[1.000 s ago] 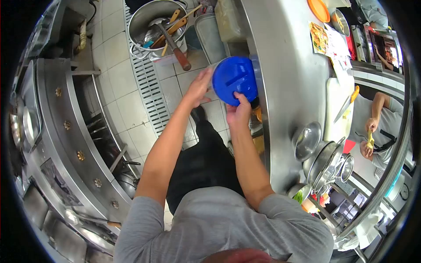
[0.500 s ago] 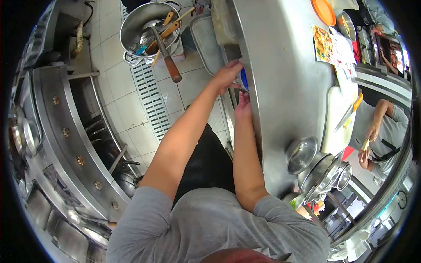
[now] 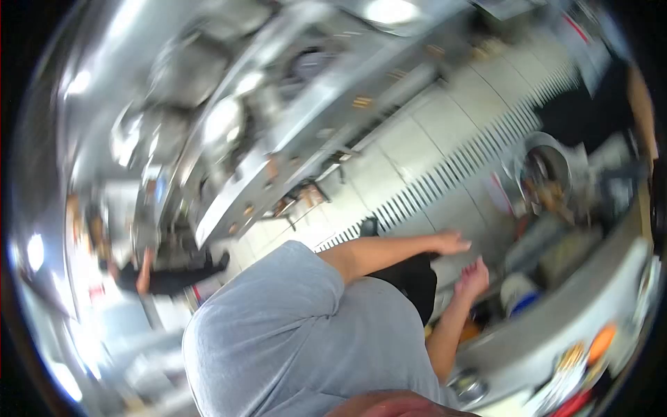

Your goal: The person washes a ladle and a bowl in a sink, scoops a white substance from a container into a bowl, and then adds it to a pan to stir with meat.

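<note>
My left hand [image 3: 450, 242] is held out in front of my body over the tiled floor. Its fingers are stretched, and nothing is in it. Close by, my right hand [image 3: 473, 279] is raised near the edge of the steel counter [image 3: 556, 323]. Its fingers are loosely bent and apart, with no object visible in them. A white tub with a blue part [image 3: 520, 297] sits beneath the counter, nearest to my right hand but apart from it. The whole view is smeared by motion, so fine finger detail is lost.
A large pot [image 3: 549, 163] holding utensils stands beside the floor grate [image 3: 451, 177]. The stove line [image 3: 333, 104] with pans runs along the other side. Another person in dark clothes [image 3: 590, 104] is close to the pot; a second person [image 3: 167, 278] is farther off at left.
My view has swung toward the stove side. Both hands have come away from the blue-and-white item under the counter and are now out over the aisle.
</note>
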A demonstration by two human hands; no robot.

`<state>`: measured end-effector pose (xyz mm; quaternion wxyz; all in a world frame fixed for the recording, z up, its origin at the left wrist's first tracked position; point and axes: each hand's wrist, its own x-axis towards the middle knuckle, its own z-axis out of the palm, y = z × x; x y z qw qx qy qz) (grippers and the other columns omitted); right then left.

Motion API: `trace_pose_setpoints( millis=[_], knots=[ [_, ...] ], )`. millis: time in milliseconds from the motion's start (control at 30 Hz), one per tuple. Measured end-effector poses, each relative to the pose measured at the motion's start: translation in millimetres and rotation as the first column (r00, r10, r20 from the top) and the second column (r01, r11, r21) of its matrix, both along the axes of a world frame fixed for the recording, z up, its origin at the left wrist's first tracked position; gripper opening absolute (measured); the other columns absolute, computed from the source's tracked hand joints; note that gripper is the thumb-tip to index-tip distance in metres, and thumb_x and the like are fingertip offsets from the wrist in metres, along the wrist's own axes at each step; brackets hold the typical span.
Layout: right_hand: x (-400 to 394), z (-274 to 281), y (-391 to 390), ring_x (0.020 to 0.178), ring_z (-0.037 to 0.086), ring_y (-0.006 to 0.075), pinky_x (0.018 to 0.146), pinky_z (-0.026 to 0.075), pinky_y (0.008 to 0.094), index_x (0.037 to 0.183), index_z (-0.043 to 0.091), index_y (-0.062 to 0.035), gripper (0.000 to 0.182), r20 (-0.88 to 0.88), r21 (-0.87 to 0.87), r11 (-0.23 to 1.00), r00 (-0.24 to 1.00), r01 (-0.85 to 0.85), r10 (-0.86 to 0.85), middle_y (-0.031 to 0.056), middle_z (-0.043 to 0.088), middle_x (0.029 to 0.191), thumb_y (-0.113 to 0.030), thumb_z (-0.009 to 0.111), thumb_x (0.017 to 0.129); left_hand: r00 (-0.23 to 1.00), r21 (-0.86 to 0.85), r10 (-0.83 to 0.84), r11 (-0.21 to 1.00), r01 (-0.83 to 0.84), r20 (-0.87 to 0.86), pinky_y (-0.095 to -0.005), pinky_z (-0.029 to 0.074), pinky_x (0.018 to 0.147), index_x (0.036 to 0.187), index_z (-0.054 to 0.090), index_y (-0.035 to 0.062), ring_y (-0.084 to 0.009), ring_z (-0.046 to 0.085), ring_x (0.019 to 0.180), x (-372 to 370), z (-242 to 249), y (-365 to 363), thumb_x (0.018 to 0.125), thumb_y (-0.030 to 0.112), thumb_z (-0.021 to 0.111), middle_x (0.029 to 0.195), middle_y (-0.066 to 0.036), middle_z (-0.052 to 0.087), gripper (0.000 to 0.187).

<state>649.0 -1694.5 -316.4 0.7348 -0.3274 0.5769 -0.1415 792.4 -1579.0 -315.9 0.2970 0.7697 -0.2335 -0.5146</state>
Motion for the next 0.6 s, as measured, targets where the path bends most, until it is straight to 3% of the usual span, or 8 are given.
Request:
trace_pose_setpoints(
  millis=[33,67,133,233,333,367,400,600],
  knots=[
    [4,6,6,0.068,0.055,0.0137,0.061,0.045,0.0302,0.092,0.061,-0.0101,0.011,0.079,-0.028,0.984,0.981,-0.178,0.18,0.0007,0.06,0.081,-0.019,0.068,0.091,0.999,0.043,0.007,0.999,-0.01,0.053,-0.051,0.047,0.095,0.109,0.064,-0.0137,-0.0454,0.061,0.11,6,2,40,0.092,0.07,0.039,0.111,-0.035,0.063,0.088],
    [6,-1,14,0.075,0.06,0.0144,0.064,0.047,0.0291,0.106,0.063,-0.0086,0.02,0.178,-0.028,0.967,0.95,-0.254,0.255,0.003,0.066,0.09,-0.019,0.069,0.09,0.962,0.003,0.078,0.997,-0.082,0.26,-0.0525,0.048,0.072,0.086,0.067,-0.0022,-0.0414,0.066,0.082,0,-23,83,0.09,0.072,0.042,0.084,-0.027,0.066,0.079],
    [37,83,44,0.081,0.063,0.0155,0.066,0.048,0.0283,0.12,0.061,-0.0082,0.034,0.096,-0.083,0.845,0.839,-0.529,0.535,0.0045,0.069,0.099,-0.021,0.07,0.09,0.97,0.01,0.032,0.999,-0.035,0.24,-0.052,0.049,0.073,0.084,0.068,-0.001,-0.0411,0.065,0.082,13,24,164,0.09,0.072,0.041,0.083,-0.025,0.067,0.078],
    [34,102,59,0.079,0.063,0.0171,0.064,0.049,0.0322,0.12,0.062,-0.0064,0.035,0.025,-0.171,0.661,0.667,-0.731,0.745,0.0043,0.069,0.097,-0.022,0.07,0.09,0.947,0.133,0.206,0.961,-0.243,0.246,-0.0514,0.049,0.075,0.086,0.069,-0.0015,-0.0419,0.065,0.084,8,40,275,0.091,0.068,0.043,0.085,-0.025,0.067,0.074],
    [3,96,26,0.078,0.064,0.0207,0.065,0.052,0.0377,0.115,0.065,-0.0029,0.033,-0.224,-0.573,0.159,0.341,-0.804,0.913,0.0068,0.069,0.094,-0.02,0.071,0.088,0.838,0.108,0.474,0.85,-0.516,0.27,-0.0491,0.05,0.081,0.084,0.071,-0.0022,-0.0428,0.065,0.089,-16,58,376,0.091,0.064,0.044,0.089,-0.026,0.068,0.071],
    [-9,100,-6,0.083,0.068,0.0293,0.073,0.054,0.0385,0.11,0.067,-0.005,0.022,-0.629,-0.59,-0.373,0.118,-0.717,0.769,0.0094,0.071,0.101,-0.016,0.065,0.091,0.836,0.152,0.475,0.837,-0.526,0.274,-0.0487,0.05,0.082,0.084,0.071,-0.0023,-0.0428,0.065,0.091,-24,58,405,0.091,0.064,0.044,0.09,-0.026,0.068,0.072],
    [-32,118,-28,0.086,0.069,0.0318,0.079,0.055,0.0398,0.113,0.066,-0.003,0.027,-0.808,-0.423,-0.523,0.048,-0.74,0.587,0.0114,0.072,0.101,-0.02,0.061,0.093,0.839,0.202,0.472,0.824,-0.529,0.273,-0.0483,0.05,0.084,0.084,0.071,-0.0024,-0.0428,0.065,0.092,-31,56,436,0.091,0.065,0.043,0.092,-0.026,0.069,0.073],
    [-79,163,-93,0.088,0.068,0.0319,0.08,0.054,0.0408,0.108,0.068,-0.0055,0.029,-0.937,0.044,-0.622,-0.249,-0.781,0.246,0.0131,0.072,0.101,-0.023,0.064,0.086,0.818,0.307,0.547,0.758,-0.575,0.179,-0.0466,0.046,0.095,0.102,0.07,-0.0049,-0.0403,0.062,0.107,-87,24,570,0.092,0.055,0.049,0.107,-0.027,0.067,0.064]
  ],
)
